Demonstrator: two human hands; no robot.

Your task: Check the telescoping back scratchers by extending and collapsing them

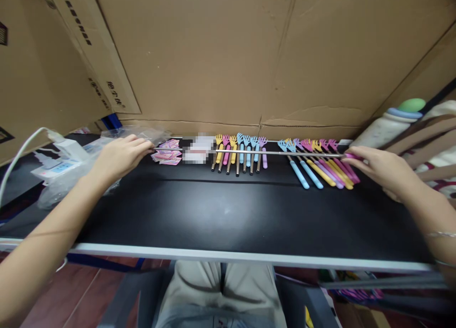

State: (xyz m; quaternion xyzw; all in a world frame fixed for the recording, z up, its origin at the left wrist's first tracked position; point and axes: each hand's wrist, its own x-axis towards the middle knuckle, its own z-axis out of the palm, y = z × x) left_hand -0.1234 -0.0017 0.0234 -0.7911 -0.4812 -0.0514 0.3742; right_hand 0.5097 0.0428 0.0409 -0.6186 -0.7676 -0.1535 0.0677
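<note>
A long thin metal rod (pixel 249 152) stretches level above the black table (pixel 228 214), a telescopic back scratcher pulled out. My left hand (pixel 119 157) pinches its left end with closed fingers. My right hand (pixel 379 169) grips the pink handle (pixel 352 156) at its right end. Under the rod lie two groups of coloured scratchers: several collapsed ones (pixel 238 154) in the middle and several with long coloured handles (pixel 320 164) at the right, just beside my right hand.
Small pink packets (pixel 167 153) and a white pack (pixel 199 150) lie left of centre. A clear plastic bag (pixel 71 176), a white power strip (pixel 57 167) and a cable sit at the left. Cardboard walls (pixel 228 57) rise behind. A bottle (pixel 388 126) lies at the right.
</note>
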